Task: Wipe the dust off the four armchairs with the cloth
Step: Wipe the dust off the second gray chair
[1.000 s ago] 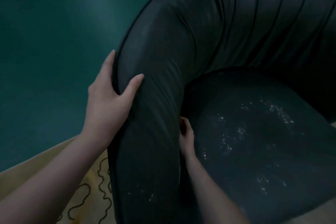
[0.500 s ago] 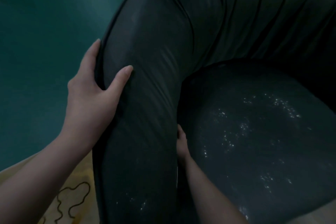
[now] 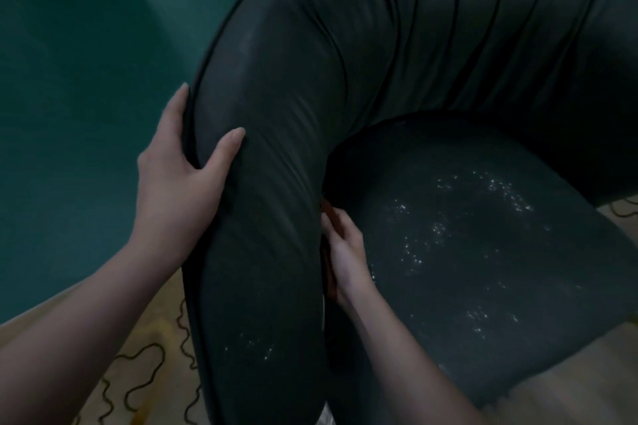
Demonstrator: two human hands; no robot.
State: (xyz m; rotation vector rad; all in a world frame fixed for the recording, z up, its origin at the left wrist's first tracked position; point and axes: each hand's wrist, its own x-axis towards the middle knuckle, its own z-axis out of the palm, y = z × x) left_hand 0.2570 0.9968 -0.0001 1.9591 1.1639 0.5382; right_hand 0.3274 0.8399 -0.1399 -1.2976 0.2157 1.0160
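A dark leather armchair [image 3: 431, 55] fills the view, and white dust specks lie on its seat cushion [image 3: 483, 235] and low on the near armrest [image 3: 255, 348]. My left hand [image 3: 179, 183] grips that armrest's outer edge, thumb on top and fingers down the outer side. My right hand [image 3: 341, 252] is pushed into the gap between armrest and seat, its fingertips hidden in the crease. No cloth shows plainly; only a pale sliver sits in the gap below the hand.
A dark green wall [image 3: 86, 79] stands close behind the chair on the left. A beige carpet with dark squiggly lines [image 3: 138, 373] lies under the armrest, and pale floor [image 3: 569, 383] shows at the lower right.
My right hand has come a little further out of the gap, so more of it shows. My left hand keeps the same hold on the armrest.
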